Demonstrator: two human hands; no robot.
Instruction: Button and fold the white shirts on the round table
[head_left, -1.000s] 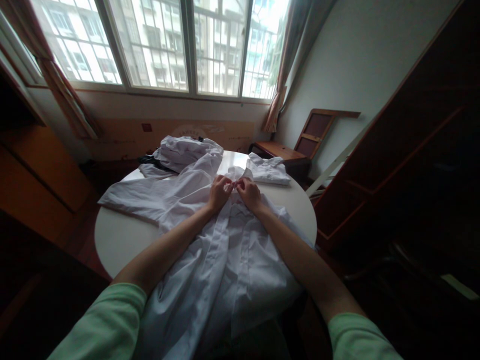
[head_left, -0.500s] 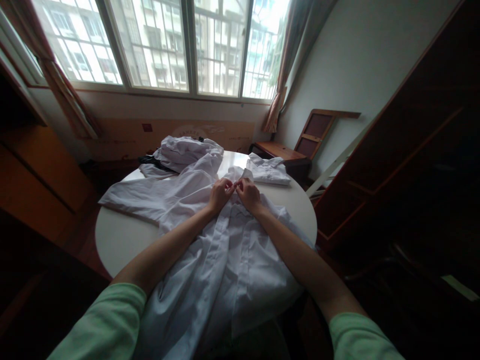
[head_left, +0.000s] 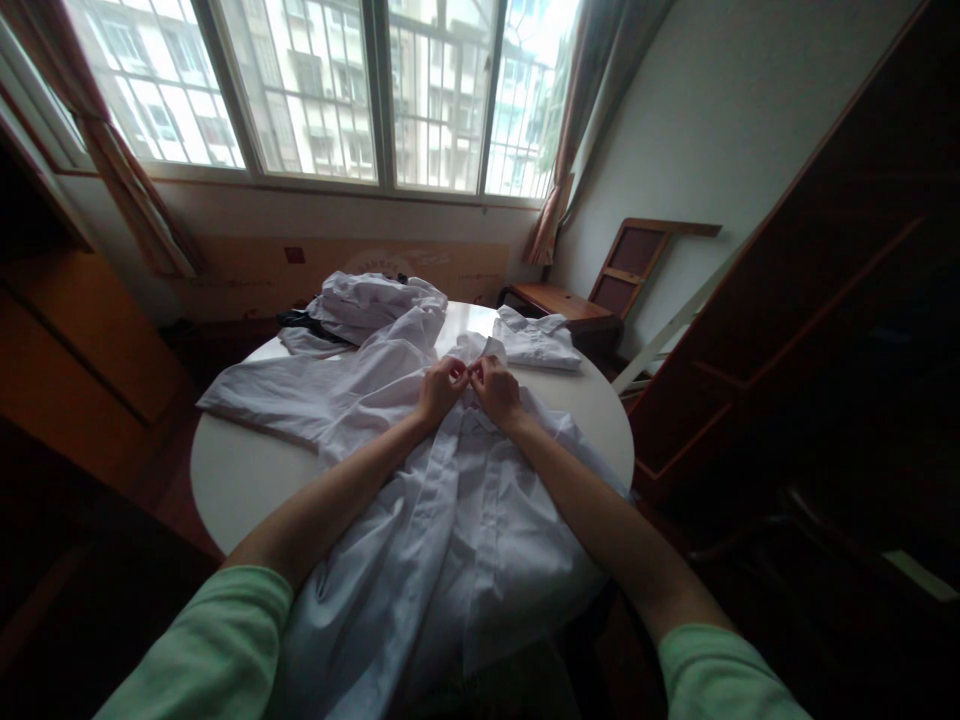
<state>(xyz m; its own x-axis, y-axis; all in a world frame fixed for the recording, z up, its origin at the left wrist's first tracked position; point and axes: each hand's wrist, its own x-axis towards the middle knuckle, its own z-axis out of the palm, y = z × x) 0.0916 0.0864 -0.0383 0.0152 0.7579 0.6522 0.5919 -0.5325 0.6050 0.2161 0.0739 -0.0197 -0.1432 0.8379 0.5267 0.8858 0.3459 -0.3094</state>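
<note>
Left hand (head_left: 441,392) and right hand (head_left: 496,390) are pinching white shirt (head_left: 435,490) near its far end, close together. Shirt is lying across round table (head_left: 247,490), overhanging near edge. Clothes heap (head_left: 375,302) sitting far left, folded garment (head_left: 540,342) far right.

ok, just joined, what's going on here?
A person's left hand and right hand meet fingertip to fingertip, pinching a white garment near its far end; the exact part is too small to tell. The garment is spread across a round table and hangs over the near edge. A clothes heap sits far left, a folded garment far right.
</note>
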